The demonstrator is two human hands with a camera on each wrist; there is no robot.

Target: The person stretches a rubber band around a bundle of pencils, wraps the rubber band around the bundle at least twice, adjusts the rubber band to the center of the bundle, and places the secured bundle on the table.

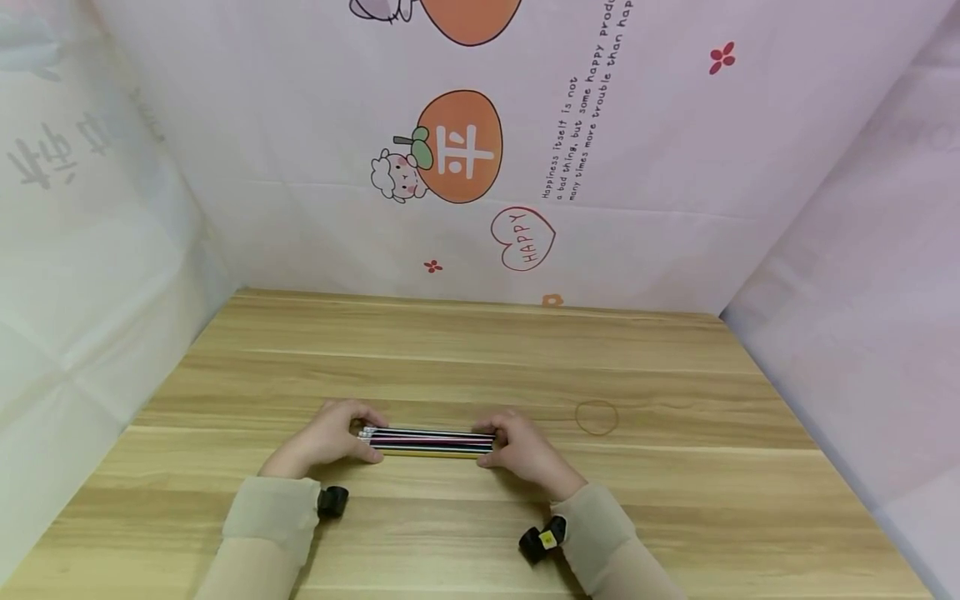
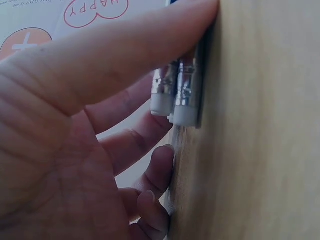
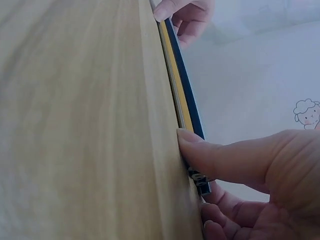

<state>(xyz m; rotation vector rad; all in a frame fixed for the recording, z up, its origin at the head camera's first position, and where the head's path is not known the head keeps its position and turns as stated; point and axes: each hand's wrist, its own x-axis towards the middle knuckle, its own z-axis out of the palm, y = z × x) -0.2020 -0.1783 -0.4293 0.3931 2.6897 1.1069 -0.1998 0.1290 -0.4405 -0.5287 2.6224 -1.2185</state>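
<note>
Left hand (image 1: 332,433): grips pencils (image 1: 431,442), eraser end
Right hand (image 1: 522,448): grips opposite end
Thin ring (image 1: 577,421): nearer right edge of table (image 1: 435,550)

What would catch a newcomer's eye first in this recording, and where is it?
Probably the orange cartoon fruit printed mid-backdrop, beyond the table. Next, the bundle of pencils on the table, gripped at its eraser end by the left hand and at the other by the right hand. A thin loop lies farther right.
</note>
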